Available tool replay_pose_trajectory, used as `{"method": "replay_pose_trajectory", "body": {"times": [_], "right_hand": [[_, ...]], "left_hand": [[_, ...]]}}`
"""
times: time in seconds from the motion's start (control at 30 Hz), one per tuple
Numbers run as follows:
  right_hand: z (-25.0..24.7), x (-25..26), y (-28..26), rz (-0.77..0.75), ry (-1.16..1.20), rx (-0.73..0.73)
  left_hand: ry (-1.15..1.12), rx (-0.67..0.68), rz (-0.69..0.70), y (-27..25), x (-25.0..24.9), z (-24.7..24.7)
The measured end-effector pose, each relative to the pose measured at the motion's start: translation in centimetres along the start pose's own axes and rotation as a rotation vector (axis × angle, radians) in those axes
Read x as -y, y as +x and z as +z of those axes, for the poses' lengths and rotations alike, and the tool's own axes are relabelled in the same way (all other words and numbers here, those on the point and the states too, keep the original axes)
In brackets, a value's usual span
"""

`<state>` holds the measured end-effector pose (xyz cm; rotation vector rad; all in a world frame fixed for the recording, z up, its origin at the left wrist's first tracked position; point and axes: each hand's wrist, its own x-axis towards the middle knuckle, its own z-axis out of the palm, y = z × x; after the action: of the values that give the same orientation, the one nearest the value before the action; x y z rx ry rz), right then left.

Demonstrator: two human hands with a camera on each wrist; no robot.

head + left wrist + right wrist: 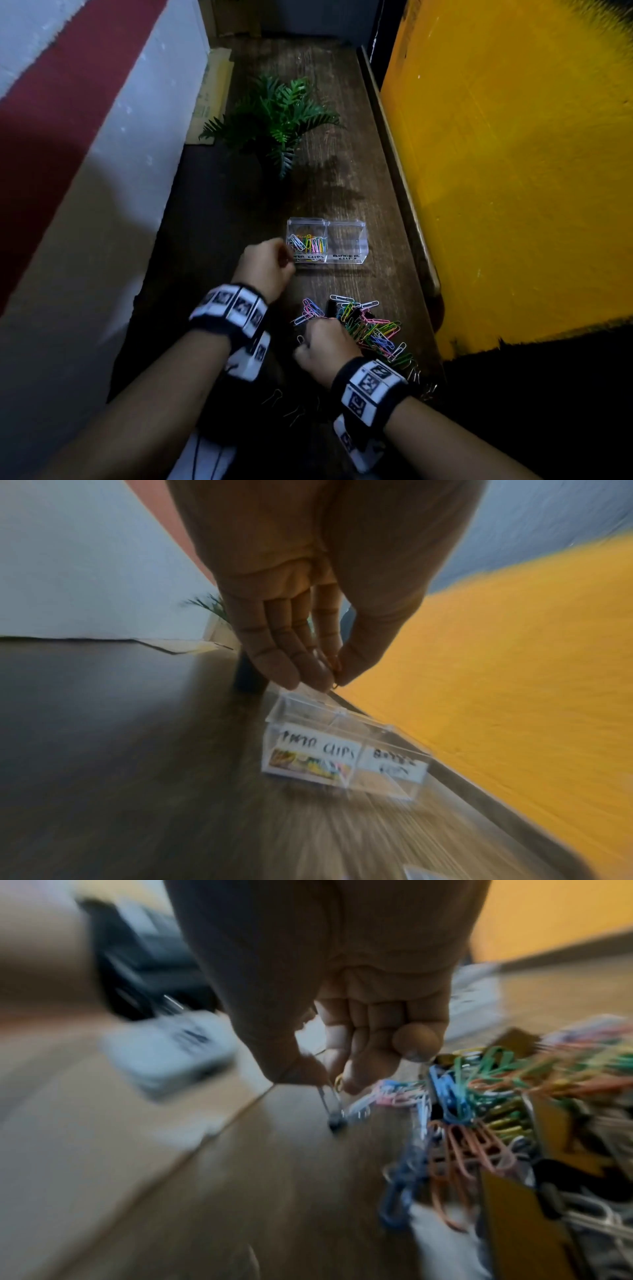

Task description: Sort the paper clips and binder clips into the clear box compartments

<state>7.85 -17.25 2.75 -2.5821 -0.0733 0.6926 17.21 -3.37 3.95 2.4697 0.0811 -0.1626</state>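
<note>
The clear box [346, 262] has two labelled compartments. Coloured paper clips [308, 242] fill its left one; the right compartment [347, 240] looks empty. My left hand [289, 255] hovers at the box's near left corner. In the left wrist view its thumb and fingers [334, 680] pinch a small wire clip above the box [342, 750]. My right hand [322, 337] sits at the near left side of the mixed clip pile [370, 329]. Its thumb and forefinger [334, 1080] pinch the wire handles of a small black binder clip [337, 1123], blurred.
A green plant [274, 126] stands behind the box on the dark wooden table [212, 222]. A yellow board [513, 171] runs along the table's right edge, a white wall along the left. A few loose wire clips [294, 413] lie near the front edge.
</note>
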Motion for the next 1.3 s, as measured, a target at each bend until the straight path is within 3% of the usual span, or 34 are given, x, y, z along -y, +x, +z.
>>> {"method": "replay_pose_trajectory", "body": {"times": [0.23, 0.4, 0.47, 0.7, 0.8, 0.9, 1.03, 1.17, 1.3], "right_hand": [[-3.9, -2.4, 2.7, 0.087, 0.266, -0.164], [-8.0, -1.5, 7.4, -0.003, 0.259, -0.29], [-8.8, -0.6, 9.7, -0.037, 0.156, -0.3], [-8.8, 1.3, 14.3, -0.065, -0.113, -0.149], [-9.0, 0.7, 12.9, -0.108, -0.144, -0.17], [-9.2, -0.5, 9.8, -0.19, -0.051, -0.25], [-7.4, -3.1, 5.3, -0.175, 0.063, -0.235], [-4.8, -6.0, 1.4, -0.133, 0.042, -0.212], [-1.5, -7.4, -1.6, -0.188, -0.054, -0.213]], "left_hand": [[0.095, 0.082, 0.014, 6.4, -2.6, 1.6], [0.033, -0.028, 0.051, 3.4, -1.0, 1.2], [0.025, -0.046, 0.065, 0.5, 0.5, 1.5], [0.257, 0.314, 0.17, -6.8, 5.3, 5.8], [0.344, 0.341, 0.211, -8.1, 6.6, 6.7], [0.302, 0.258, 0.272, -9.0, 7.7, 6.7], [0.296, 0.228, 0.326, -9.8, 7.8, 5.9], [0.313, 0.332, 0.289, -11.1, 8.2, 5.7], [0.331, 0.481, 0.212, -12.1, 6.9, 5.5]]}}
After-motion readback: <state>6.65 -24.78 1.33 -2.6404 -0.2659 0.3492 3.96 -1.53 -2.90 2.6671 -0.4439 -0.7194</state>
